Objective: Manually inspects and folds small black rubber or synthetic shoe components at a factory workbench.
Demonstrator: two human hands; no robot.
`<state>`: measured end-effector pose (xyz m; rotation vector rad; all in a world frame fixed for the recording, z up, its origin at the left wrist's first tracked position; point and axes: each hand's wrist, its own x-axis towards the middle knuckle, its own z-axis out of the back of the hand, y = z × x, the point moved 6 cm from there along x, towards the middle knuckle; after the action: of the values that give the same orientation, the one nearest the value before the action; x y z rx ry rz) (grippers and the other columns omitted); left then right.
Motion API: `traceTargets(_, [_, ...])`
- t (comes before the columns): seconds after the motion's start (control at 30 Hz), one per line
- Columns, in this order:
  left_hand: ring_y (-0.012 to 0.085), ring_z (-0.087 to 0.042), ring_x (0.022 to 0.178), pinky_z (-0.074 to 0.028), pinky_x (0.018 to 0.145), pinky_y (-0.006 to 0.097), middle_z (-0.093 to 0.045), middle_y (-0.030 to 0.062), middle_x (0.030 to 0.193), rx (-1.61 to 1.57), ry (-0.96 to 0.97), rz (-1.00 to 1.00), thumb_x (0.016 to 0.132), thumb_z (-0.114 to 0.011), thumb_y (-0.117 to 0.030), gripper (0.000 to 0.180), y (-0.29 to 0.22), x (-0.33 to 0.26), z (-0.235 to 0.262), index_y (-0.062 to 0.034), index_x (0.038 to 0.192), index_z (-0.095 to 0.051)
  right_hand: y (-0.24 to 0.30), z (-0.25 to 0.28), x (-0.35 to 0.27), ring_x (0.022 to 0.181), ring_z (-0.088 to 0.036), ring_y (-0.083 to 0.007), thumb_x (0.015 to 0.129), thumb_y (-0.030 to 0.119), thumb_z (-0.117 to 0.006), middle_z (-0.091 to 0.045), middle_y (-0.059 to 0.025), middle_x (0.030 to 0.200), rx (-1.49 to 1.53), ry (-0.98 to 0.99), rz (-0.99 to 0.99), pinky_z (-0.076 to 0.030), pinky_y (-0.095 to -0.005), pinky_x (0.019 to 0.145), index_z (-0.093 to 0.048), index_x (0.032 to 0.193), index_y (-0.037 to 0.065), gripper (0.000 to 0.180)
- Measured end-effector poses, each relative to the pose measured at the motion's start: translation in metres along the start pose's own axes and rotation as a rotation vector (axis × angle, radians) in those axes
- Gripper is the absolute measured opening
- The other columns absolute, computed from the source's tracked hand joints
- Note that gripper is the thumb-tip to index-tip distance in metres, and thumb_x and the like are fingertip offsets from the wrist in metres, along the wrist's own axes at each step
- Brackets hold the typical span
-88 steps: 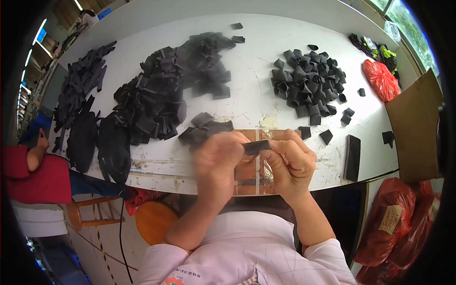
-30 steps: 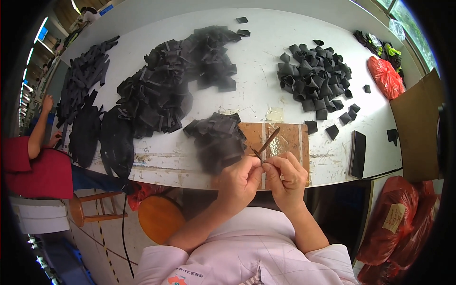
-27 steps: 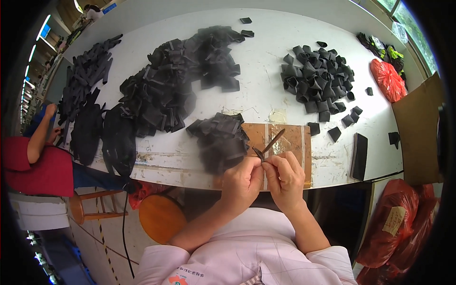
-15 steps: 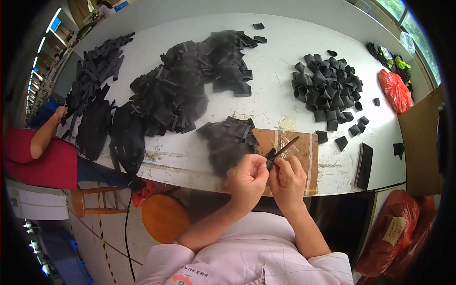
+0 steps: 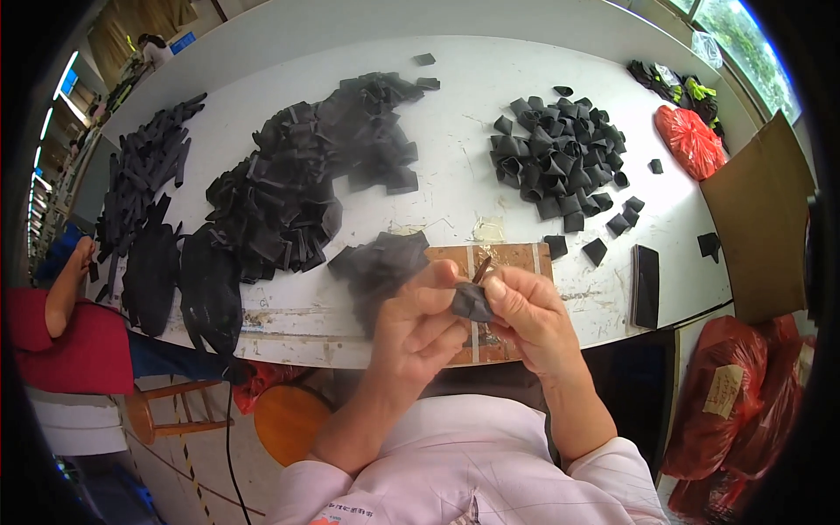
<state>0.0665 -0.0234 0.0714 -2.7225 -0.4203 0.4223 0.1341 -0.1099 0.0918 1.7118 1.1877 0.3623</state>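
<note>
Hands have drawn in from the wooden board (image 5: 512,262) toward the chest; left hand (image 5: 420,319) and right hand (image 5: 529,311) both pinch one folded black piece (image 5: 472,304) above the bench (image 5: 455,166) edge; folding looks underway.

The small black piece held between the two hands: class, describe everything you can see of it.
The small black piece is dark grey-black, looks like soft fabric or thin rubber, and is folded or curled. It is pinched between the fingertips of the left hand and the right hand, above the table's near edge and a brown board. A thin dark tool tip rises just above it; whether they touch is unclear. Its underside is hidden.
</note>
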Motion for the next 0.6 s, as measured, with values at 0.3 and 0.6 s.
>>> traceTargets(0.3, [0.0031, -0.037, 0.038, -0.025, 0.034, 0.017, -0.059, 0.0084, 0.079, 0.173, 0.053, -0.043, 0.085, -0.048, -0.006, 0.023, -0.002, 0.006, -0.012, 0.0026, 0.106, -0.048, 0.012, 0.008, 0.030, 0.052, -0.034, -0.0028, 0.087, 0.030, -0.053, -0.043, 0.0041, 0.062, -0.117, 0.281, 0.145, -0.028, -0.0162, 0.045, -0.053, 0.073, 0.003, 0.031])
traceTargets(0.6, [0.0177, -0.056, 0.083, -0.044, 0.073, 0.026, -0.059, 0.0092, 0.090, 1.252, 0.332, -0.937, 0.079, -0.059, -0.006, 0.013, -0.034, 0.000, -0.064, -0.0010, 0.091, -0.059, 0.052, -0.004, -0.013, 0.063, -0.052, -0.0113, 0.071, 0.023, -0.071, -0.056, -0.0078, 0.082, -0.902, -0.198, 1.049, -0.043, -0.0236, 0.055, -0.058, 0.094, 0.000, 0.035])
